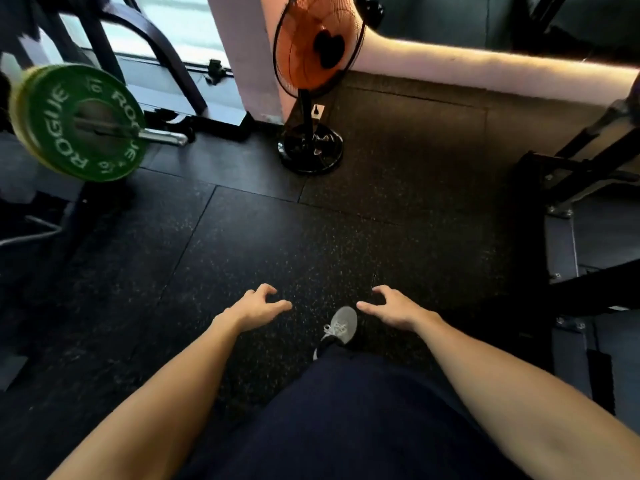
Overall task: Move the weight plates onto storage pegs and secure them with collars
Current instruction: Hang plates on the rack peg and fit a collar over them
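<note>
Both hands reach out low over the floor with nothing in them: the left hand and the right hand each have loosely curled, spread fingers, thumbs turned toward one another, with a gap between them. A grey shoe stands on the floor just below that gap. The green plate, printed ROGUE, sits well apart from the hands, up at the far left, on a bar whose bare steel end sticks out past it toward the right; a yellow plate sits flush behind it. No collar is seen on that bar end. The floor is black rubber matting flecked with pale specks, laid in large tiles with visible seams. Beyond it a fan with an orange blade stands on a round black base beside a pale pillar. Dark rack frames stand at the right edge, and curved dark tubing rises at the upper left.
</note>
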{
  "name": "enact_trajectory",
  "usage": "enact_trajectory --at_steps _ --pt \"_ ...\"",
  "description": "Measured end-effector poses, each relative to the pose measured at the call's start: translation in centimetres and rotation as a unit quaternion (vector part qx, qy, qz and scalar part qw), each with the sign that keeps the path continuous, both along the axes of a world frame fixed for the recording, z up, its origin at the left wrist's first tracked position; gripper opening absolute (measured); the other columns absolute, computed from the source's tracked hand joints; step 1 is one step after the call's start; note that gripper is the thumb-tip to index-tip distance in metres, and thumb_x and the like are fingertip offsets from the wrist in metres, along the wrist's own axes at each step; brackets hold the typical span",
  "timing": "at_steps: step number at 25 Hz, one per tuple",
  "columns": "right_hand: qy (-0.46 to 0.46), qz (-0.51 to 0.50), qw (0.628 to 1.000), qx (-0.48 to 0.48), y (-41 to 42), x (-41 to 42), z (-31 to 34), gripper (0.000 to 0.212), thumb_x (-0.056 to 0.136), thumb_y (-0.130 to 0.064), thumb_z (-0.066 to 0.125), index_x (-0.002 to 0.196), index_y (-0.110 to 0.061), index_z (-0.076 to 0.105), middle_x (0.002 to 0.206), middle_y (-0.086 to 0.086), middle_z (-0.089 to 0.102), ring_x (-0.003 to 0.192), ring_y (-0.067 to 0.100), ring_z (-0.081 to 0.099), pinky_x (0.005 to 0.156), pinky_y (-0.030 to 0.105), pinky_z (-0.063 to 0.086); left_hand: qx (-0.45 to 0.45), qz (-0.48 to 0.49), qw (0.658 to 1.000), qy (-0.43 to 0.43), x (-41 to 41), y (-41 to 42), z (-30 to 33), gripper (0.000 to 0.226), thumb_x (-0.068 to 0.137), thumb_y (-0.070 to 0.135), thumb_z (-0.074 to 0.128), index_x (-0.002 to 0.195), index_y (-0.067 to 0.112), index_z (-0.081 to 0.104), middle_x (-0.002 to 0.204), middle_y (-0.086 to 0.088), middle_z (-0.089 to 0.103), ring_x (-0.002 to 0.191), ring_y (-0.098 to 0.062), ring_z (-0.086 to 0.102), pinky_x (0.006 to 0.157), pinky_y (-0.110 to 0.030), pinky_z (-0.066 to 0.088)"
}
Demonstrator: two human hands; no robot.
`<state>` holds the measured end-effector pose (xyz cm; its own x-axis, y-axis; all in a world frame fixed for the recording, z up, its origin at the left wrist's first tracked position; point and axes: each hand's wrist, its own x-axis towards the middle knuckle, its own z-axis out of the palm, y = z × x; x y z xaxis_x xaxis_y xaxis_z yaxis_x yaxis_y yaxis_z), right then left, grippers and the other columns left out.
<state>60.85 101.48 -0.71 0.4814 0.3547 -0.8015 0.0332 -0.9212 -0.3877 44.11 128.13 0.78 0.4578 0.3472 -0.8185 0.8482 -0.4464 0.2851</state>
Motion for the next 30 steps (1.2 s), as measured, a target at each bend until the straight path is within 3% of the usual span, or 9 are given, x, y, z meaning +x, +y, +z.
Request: enact_trajectory --at_steps 5,10,15,18,23,30 --pt "0.007 -0.039 0.999 0.004 4.8 7.0 0.9 0.093 0.073 -0.075 0.055 0.148 -0.029 0.027 0.154 0.007 0.030 0.139 0.029 0.034 0.113 0.051 0.029 0.025 -0.063 0.998 -0.004 9.4 5.2 1.6 0.081 0.067 0.080 0.049 0.137 0.041 0.034 0.146 -0.007 0.032 0.130 -0.031 0.042 0.110 -0.053 0.032" --pt "0.026 -0.150 0.988 -0.002 6.6 11.4 1.3 0.098 0.074 -0.073 0.058 0.151 -0.026 0.019 0.157 0.008 0.024 0.142 0.030 0.029 0.114 0.051 0.027 0.022 -0.157 0.987 -0.010 18.5 8.0 2.2 0.082 0.065 0.080 0.052 0.136 0.047 0.027 0.146 -0.006 0.030 0.129 -0.032 0.042 0.110 -0.057 0.029" --pt "0.043 -0.294 0.955 0.008 6.9 15.1 0.8 0.102 0.070 -0.076 0.058 0.151 -0.029 0.017 0.158 0.008 0.022 0.142 0.031 0.028 0.114 0.052 0.026 0.022 -0.303 0.953 -0.011 29.2 10.3 1.7 0.083 0.067 0.076 0.058 0.138 0.047 0.026 0.146 -0.007 0.030 0.128 -0.033 0.043 0.110 -0.057 0.029" --pt "0.048 -0.405 0.913 0.005 7.8 16.6 0.4 0.105 0.065 -0.080 0.057 0.150 -0.033 0.016 0.158 0.007 0.021 0.141 0.032 0.028 0.114 0.053 0.027 0.013 -0.404 0.915 -0.010 37.6 11.3 0.8 0.091 0.060 0.081 0.057 0.138 0.047 0.026 0.145 -0.009 0.030 0.125 -0.035 0.045 0.109 -0.055 0.033" --pt "0.058 -0.550 0.833 0.008 10.3 17.3 1.0 0.099 0.068 -0.080 0.055 0.149 -0.039 0.015 0.156 0.008 0.020 0.136 0.032 0.036 0.112 0.054 0.029 -0.006 -0.550 0.835 -0.026 47.9 10.0 1.5 0.082 0.070 0.074 0.059 0.140 0.047 0.025 0.146 -0.008 0.030 0.130 -0.034 0.040 0.111 -0.056 0.028" --pt "0.015 -0.713 0.701 0.014 11.5 14.8 3.6 0.098 0.072 -0.075 0.057 0.150 -0.037 0.012 0.158 0.010 0.014 0.141 0.037 0.025 0.112 0.056 0.027 -0.014 -0.694 0.719 -0.039 55.0 2.7 2.1 0.082 0.068 0.073 0.062 0.138 0.049 0.026 0.148 -0.009 0.028 0.132 -0.032 0.037 0.111 -0.057 0.028"
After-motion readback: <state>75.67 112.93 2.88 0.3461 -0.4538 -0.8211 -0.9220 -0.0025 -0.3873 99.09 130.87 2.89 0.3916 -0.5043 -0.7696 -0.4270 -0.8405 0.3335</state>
